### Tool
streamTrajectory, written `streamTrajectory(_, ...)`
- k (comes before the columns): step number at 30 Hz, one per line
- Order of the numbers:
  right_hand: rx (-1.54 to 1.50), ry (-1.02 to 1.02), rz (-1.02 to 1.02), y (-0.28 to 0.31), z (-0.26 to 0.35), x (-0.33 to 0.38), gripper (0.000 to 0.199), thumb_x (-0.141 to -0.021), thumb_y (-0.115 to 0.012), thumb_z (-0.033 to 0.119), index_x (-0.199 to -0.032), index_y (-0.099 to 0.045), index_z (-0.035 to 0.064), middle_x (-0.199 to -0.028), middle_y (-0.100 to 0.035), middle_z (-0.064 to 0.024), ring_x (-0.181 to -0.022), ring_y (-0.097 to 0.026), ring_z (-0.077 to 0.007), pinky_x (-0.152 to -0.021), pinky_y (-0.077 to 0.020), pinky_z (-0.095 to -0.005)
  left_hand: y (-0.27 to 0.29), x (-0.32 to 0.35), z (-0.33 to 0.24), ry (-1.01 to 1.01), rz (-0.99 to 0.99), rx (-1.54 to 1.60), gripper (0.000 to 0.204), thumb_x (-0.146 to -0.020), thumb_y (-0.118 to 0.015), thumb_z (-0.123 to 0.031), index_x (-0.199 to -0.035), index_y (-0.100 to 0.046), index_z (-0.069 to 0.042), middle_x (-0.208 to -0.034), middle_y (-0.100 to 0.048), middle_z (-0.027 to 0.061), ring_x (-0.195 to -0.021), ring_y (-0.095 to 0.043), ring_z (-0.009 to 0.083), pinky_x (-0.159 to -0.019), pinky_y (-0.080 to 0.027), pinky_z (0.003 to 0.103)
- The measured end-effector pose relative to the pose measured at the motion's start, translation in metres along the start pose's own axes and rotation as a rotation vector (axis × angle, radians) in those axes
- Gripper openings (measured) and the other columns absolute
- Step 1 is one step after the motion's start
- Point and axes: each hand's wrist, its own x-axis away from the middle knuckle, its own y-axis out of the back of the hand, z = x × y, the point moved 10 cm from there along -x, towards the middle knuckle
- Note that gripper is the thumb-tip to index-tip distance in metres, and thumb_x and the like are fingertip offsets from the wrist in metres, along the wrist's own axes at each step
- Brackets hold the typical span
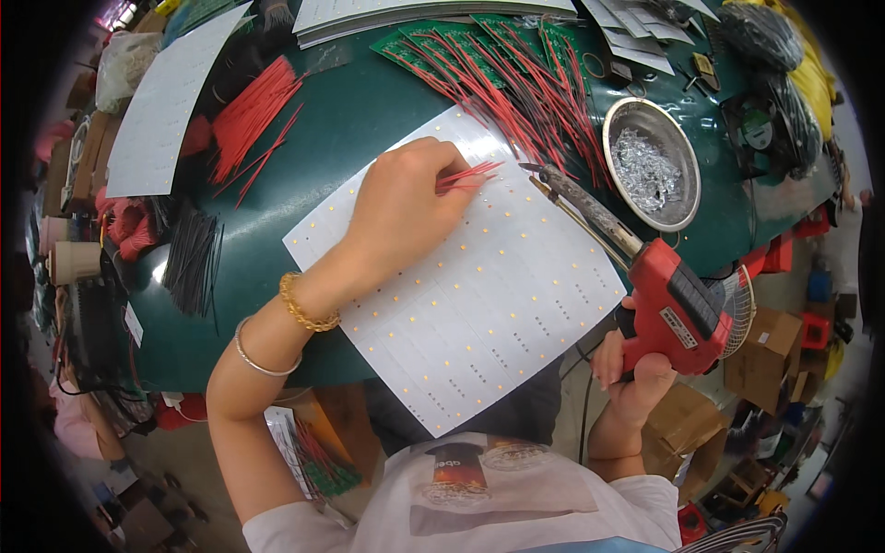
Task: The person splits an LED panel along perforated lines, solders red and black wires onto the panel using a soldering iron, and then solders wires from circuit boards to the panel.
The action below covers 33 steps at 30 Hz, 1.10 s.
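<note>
My left hand [406, 203] is closed on a few thin red wires [472, 175], whose ends reach past the fingertips. It rests over a white circuit board [461, 295] dotted with small yellowish pads, which lies at an angle across the table's near edge. On the right, my right hand [638, 378] grips the handle of a red soldering gun [668, 300]. The gun's dark tip hangs near the wire ends, close to the board's far right edge; whether they touch, I cannot tell.
A metal bowl [687, 184] of silvery scraps stands right of the board. Beyond lie green circuit boards [419, 46] with red and black wires, and stacked white boards [406, 17]. Leftward are red wires [249, 115], black wires [192, 267] and another white board [166, 120].
</note>
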Motion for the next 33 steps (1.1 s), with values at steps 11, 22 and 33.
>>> streamTrajectory(11, -0.046, -0.012, -0.001, 0.011, -0.001, 0.0, 0.087, -0.08, -0.05, 0.066, -0.12, -0.038, -0.0101, -0.047, -0.036, 0.0031, -0.036, -0.038, -0.0075, -0.037, -0.0348, -0.0219, 0.03, -0.008, 0.017, 0.283, 0.206, 0.189, 0.015, -0.082, -0.065, -0.01, -0.077, -0.056, 0.001, -0.073, -0.063, 0.0061, -0.055, -0.052, 0.0052, -0.047, -0.037, 0.021)
streamTrajectory(22, -0.067, -0.013, 0.057, -0.004, -0.005, -0.004, 0.088, -0.079, -0.05, 0.067, -0.121, -0.037, -0.0097, -0.047, -0.037, 0.0026, -0.036, -0.039, -0.0081, -0.038, -0.0354, -0.0228, 0.025, 0.003, 0.046, 0.458, 0.106, 0.511, 0.014, -0.082, -0.066, -0.013, -0.078, -0.059, -0.002, -0.066, -0.061, 0.0045, -0.051, -0.053, 0.005, -0.042, -0.031, 0.017)
streamTrajectory(33, 0.046, -0.026, 0.03, -0.022, -0.002, -0.017, 0.085, -0.079, -0.056, 0.06, -0.116, -0.038, -0.0148, -0.047, -0.038, -0.0012, -0.036, -0.038, -0.0098, -0.037, -0.0337, -0.0233, 0.006, 0.003, 0.048, 0.396, 0.137, 0.234, 0.018, -0.079, -0.066, -0.016, -0.075, -0.062, 0.001, -0.057, -0.052, -0.0039, -0.048, -0.04, 0.0011, -0.042, -0.03, 0.019)
